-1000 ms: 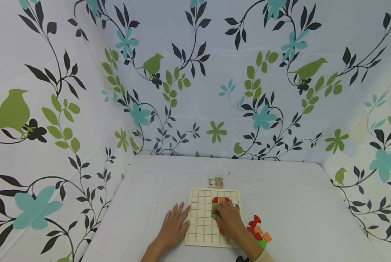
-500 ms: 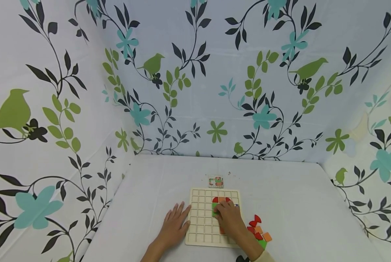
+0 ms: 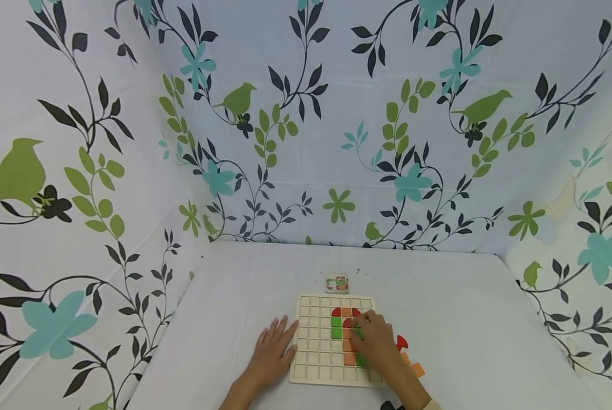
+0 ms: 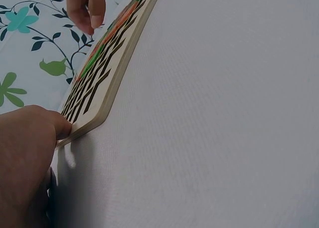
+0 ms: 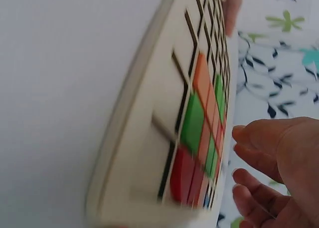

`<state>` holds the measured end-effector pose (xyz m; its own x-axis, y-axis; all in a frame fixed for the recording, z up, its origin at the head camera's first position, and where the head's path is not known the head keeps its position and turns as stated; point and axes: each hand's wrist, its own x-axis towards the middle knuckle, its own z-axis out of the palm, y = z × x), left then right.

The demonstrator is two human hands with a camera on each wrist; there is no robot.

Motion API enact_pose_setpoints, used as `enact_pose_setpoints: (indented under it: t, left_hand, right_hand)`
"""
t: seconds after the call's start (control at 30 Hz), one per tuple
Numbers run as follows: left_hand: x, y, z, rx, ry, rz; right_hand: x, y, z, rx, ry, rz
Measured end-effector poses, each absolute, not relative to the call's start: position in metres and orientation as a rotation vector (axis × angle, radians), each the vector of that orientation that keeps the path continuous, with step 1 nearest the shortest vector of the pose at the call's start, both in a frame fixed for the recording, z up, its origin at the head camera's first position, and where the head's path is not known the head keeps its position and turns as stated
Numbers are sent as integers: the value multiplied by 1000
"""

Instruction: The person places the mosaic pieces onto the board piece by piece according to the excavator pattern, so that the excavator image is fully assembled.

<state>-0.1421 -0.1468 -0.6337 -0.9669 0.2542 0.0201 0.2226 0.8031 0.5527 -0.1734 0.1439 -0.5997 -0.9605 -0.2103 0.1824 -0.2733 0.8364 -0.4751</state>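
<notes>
A pale wooden grid board (image 3: 313,343) lies on the white table, with red, orange and green pieces set in its right-hand cells. My left hand (image 3: 271,356) lies with fingers spread along the board's left edge; in the left wrist view its thumb (image 4: 62,125) touches the near corner. Over the right side of the board hovers my right hand (image 3: 378,344), hiding some pieces. The right wrist view shows its fingers (image 5: 261,160) loosely bent with nothing between them, above green pieces (image 5: 193,122) and a red piece (image 5: 182,173) seated in the grid.
A small patterned card (image 3: 337,283) lies just beyond the board's far edge. Right of the board are loose pieces, among them a red one (image 3: 401,343) and an orange square (image 3: 417,369), partly behind the right forearm. Patterned cloth walls (image 3: 306,142) surround the table.
My right hand has shifted to the right across the board, uncovering a red piece and orange pieces in the grid and covering part of the loose pile. My left hand stays in place.
</notes>
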Motion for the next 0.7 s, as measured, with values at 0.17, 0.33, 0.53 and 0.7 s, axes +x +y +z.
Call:
enact_pose_setpoints:
  t: [0.17,0.33,0.53,0.7]
  left_hand:
    - [-142,-147,-631,381,2927,902]
    - [-142,-148,-632,379,2926,900]
    - [-142,-148,-632,384,2935,881]
    - [-142,-147,-632,385,2921,904]
  right_hand:
    - [-175,184,-593,87,-2963,840]
    - [-173,219,-590,-181,-3061,854]
    - [-173,234,-591,-311,-3157,1040]
    - [-177,233,-595,-262,-3116,1089]
